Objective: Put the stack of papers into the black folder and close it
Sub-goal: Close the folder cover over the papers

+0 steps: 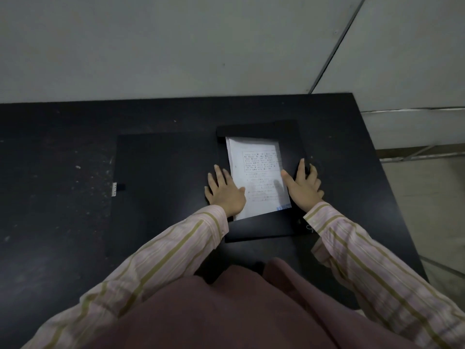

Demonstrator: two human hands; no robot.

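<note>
Fingers (218,173) of both hands lie flat and spread beside the papers (256,177) inside the open folder (261,229) on the tabletop (63,222); print too blurred to read.

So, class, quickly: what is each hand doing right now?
Left hand: open, flat on the papers' left edge, holding nothing.
Right hand: open, flat on the folder's right side, holding nothing.
</note>
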